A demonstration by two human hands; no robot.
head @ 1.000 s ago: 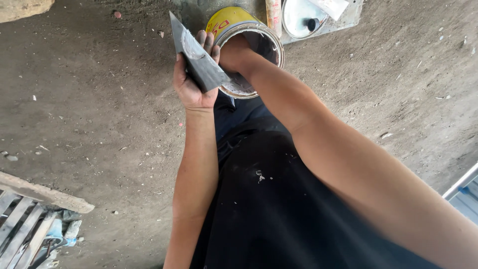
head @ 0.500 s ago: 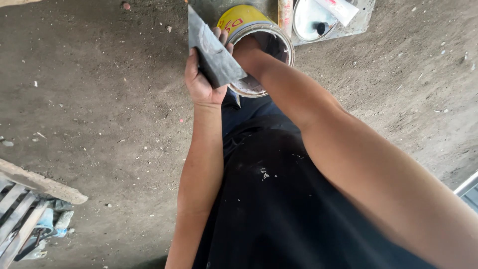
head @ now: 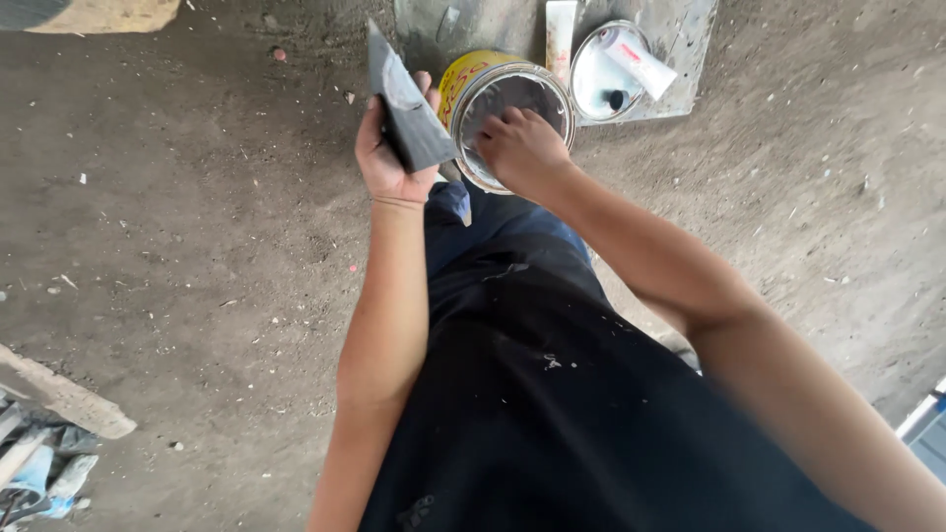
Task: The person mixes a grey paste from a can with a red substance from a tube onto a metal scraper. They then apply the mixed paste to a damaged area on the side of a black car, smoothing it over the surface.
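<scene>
hands at an open putty can

left hand grips a grey triangular scraper; right hand, fingers curled, dips into the yellow can; contents of its grasp unclear.

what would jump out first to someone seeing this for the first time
Near top centre, the left hand grips a dark, flat, pointed blade smeared with pale paste. Just to its right, the right hand dips into an open yellow can standing on the dusty concrete floor. Behind the can, a round lid with a white tube lying across it rests on a grey board.
</scene>
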